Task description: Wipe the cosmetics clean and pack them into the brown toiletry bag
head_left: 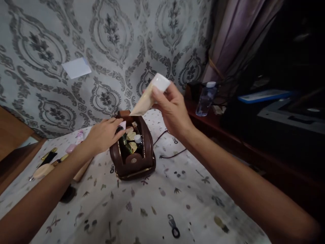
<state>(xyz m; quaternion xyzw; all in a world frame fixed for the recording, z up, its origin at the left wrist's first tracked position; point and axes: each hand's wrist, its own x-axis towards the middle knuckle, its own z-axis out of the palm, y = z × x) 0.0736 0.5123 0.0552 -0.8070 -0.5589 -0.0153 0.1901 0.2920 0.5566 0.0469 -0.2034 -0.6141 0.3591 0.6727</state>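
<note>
Above the bag, my right hand grips a cream squeeze tube with a white cap, its flat end tilted down to the left. A brown leather bag stands unzipped on the patterned sheet. Inside it are a white-capped bottle and several small cosmetic containers. My left hand rests at the bag's left edge, fingers stretched out over the opening. Just beneath its fingertips shows a pale pink item, partly covered; whether the fingers press on it I cannot make out.
Several cosmetics, among them a round beige compact and a pink tube, lie left on the sheet. A dark cord trails right of the bag. A clear bottle stands on a reddish ledge beside the wallpapered wall.
</note>
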